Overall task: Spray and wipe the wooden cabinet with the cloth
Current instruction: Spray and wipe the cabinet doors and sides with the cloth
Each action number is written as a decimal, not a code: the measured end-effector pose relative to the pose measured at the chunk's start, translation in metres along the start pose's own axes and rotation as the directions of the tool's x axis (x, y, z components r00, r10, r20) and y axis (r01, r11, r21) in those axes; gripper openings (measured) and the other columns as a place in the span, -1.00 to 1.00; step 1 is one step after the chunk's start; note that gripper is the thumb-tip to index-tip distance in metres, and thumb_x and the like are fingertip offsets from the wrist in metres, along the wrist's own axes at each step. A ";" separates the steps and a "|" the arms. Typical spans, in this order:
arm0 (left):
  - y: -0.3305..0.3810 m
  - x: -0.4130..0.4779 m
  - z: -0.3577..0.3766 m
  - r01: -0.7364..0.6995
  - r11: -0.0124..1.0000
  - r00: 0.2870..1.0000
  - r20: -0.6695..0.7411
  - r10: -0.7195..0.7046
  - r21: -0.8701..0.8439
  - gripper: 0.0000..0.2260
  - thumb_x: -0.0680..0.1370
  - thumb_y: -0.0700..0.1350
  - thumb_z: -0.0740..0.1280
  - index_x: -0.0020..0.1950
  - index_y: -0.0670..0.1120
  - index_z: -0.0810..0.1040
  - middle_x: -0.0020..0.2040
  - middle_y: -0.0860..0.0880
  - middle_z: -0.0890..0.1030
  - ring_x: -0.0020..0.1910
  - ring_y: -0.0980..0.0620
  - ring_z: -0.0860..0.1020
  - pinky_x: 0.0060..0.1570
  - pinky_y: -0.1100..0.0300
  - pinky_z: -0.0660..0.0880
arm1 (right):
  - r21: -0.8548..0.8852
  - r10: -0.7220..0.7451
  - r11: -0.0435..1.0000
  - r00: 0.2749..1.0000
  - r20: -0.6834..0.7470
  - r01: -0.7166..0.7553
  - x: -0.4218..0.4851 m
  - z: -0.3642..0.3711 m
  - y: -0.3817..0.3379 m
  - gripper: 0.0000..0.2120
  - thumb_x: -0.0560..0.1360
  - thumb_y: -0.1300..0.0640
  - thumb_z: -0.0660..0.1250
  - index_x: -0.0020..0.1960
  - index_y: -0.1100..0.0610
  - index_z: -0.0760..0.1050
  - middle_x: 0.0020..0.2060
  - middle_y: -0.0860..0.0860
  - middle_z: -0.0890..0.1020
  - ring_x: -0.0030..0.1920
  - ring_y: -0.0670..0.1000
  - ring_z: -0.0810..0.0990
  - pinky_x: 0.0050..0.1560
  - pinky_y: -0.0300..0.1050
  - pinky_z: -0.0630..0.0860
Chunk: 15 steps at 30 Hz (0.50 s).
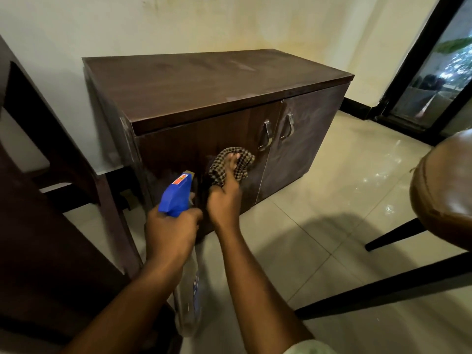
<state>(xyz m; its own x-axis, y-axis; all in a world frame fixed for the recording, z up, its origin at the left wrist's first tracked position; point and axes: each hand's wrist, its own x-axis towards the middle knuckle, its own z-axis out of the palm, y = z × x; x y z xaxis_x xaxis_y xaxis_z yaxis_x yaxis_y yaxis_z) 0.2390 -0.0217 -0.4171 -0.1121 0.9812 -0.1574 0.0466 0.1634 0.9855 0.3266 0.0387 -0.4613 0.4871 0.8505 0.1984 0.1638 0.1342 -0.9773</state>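
Note:
A low dark wooden cabinet (204, 85) with two doors and metal handles stands against the pale wall. My right hand (226, 198) presses a brown checked cloth (231, 166) flat against the left door, just left of the handles. My left hand (169, 232) grips a spray bottle (176, 194) with a blue trigger head, nozzle aimed at the same door beside the cloth. The bottle's clear body hangs below my hand. The cabinet top looks dusty and streaked.
A dark wooden chair or table frame (51, 213) stands close at the left. A brown padded stool (444, 190) with black legs is at the right. Pale floor tiles (332, 200) lie in front of the cabinet. A dark-framed glass door (434, 72) is at the far right.

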 end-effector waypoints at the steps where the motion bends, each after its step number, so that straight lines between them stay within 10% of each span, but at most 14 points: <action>1: -0.002 0.000 -0.001 0.003 1.000 1.000 -0.013 -0.003 0.003 -0.83 0.41 -0.32 0.34 -0.08 -0.08 0.55 -0.31 -0.10 0.51 -0.34 0.00 0.46 -0.30 0.17 0.40 | -0.004 -0.045 0.999 0.998 0.039 0.045 -0.010 0.005 0.001 -0.31 0.42 0.42 0.10 0.52 0.10 0.13 0.51 0.00 0.18 0.48 -0.01 0.22 0.48 -0.16 0.17; 4: 0.000 -0.001 -0.002 -0.024 1.000 0.997 -0.068 0.024 0.011 -0.85 0.40 -0.30 0.35 -0.12 -0.09 0.51 -0.29 -0.12 0.51 -0.33 -0.04 0.46 -0.31 0.17 0.41 | -0.038 -0.134 0.989 0.984 0.119 0.140 -0.022 0.006 0.004 -0.27 0.36 0.38 0.08 0.52 0.15 0.10 0.47 -0.12 0.09 0.50 -0.14 0.04 0.43 -0.44 0.02; 10: 0.007 -0.008 -0.014 -0.088 0.996 0.987 -0.136 0.087 -0.005 -0.75 0.43 -0.25 0.38 -0.16 0.08 0.40 -0.11 -0.19 0.51 -0.25 -0.12 0.46 -0.18 0.03 0.43 | 0.026 0.037 0.999 0.999 -0.009 -0.036 0.007 -0.008 -0.001 -0.32 0.46 0.46 0.09 0.53 0.10 0.12 0.50 0.05 0.24 0.48 0.03 0.22 0.49 -0.15 0.13; 15: 0.003 -0.011 -0.031 -0.027 0.999 0.984 -0.179 0.022 -0.031 -0.50 0.23 -0.06 0.36 0.17 0.01 0.48 0.07 -0.24 0.54 -0.20 -0.16 0.51 -0.20 0.03 0.49 | 0.009 0.048 0.999 0.999 -0.026 -0.048 0.006 -0.001 -0.009 -0.30 0.45 0.41 0.11 0.54 0.06 0.08 0.51 0.04 0.20 0.48 0.07 0.24 0.49 -0.06 0.15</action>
<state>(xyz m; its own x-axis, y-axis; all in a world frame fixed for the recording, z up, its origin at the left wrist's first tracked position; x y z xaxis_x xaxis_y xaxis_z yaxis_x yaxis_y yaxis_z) 0.2096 -0.0353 -0.4107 -0.2868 0.9502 -0.1221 0.0190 0.1331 0.9909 0.3288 0.0422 -0.4509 0.5163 0.8426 0.1531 0.1325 0.0980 -0.9863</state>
